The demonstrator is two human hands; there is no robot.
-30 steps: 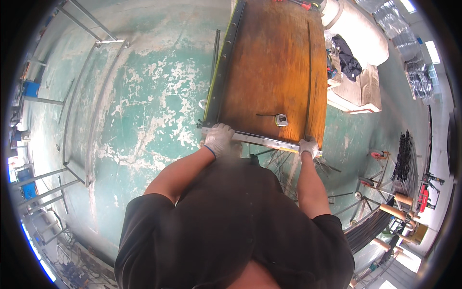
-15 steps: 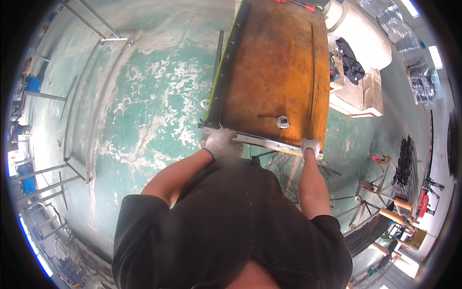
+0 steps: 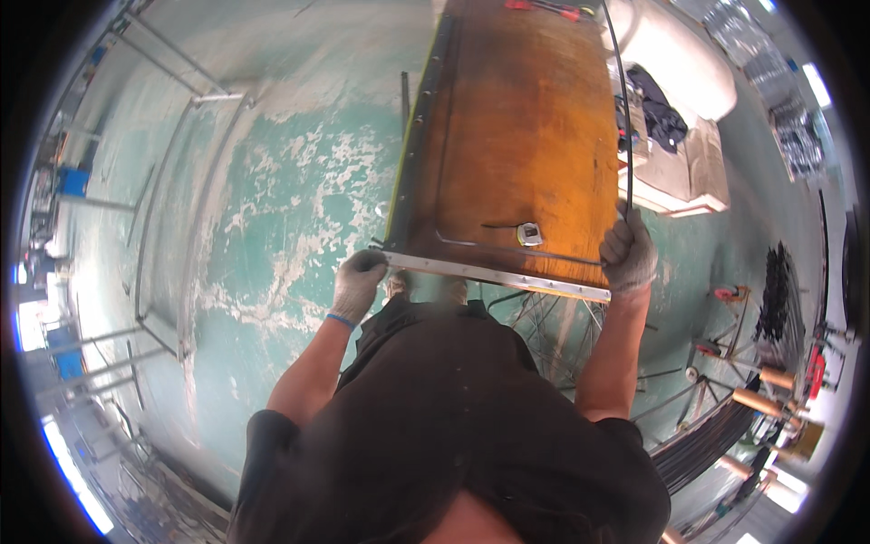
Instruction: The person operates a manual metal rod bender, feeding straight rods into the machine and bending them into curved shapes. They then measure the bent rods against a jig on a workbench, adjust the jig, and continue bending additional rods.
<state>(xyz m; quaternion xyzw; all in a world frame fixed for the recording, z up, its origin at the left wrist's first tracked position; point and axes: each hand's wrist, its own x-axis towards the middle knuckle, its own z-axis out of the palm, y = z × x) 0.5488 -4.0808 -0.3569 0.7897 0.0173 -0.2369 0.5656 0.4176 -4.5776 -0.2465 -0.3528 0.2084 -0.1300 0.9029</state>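
Note:
A long wooden-topped table (image 3: 535,136) stands in front of me, with a pale metal strip (image 3: 489,273) along its near edge. A thin dark rod bent into a frame (image 3: 629,136) lies over the tabletop, its right side raised past the table's right edge. My right hand (image 3: 632,252), in a pale work glove, is closed around this frame at its near right corner. At the left end of the strip, my gloved left hand (image 3: 360,283) has its fingers curled at the table corner; what they hold is hidden. A tape measure (image 3: 529,235) sits on the wood between my hands.
A dark rail (image 3: 415,145) with a yellow-green edge runs along the table's left side. Red-handled tools (image 3: 548,9) lie at the far end. Beyond the right edge is a beige sofa (image 3: 693,172) with dark clothing. Metal frames (image 3: 217,96) stand at left; bundled black rods (image 3: 702,444) lie at right.
My right hand has risen from the near right corner, lifting the frame's right side outward. My left hand has slid left to the strip's end. The tape measure stays on the tabletop.

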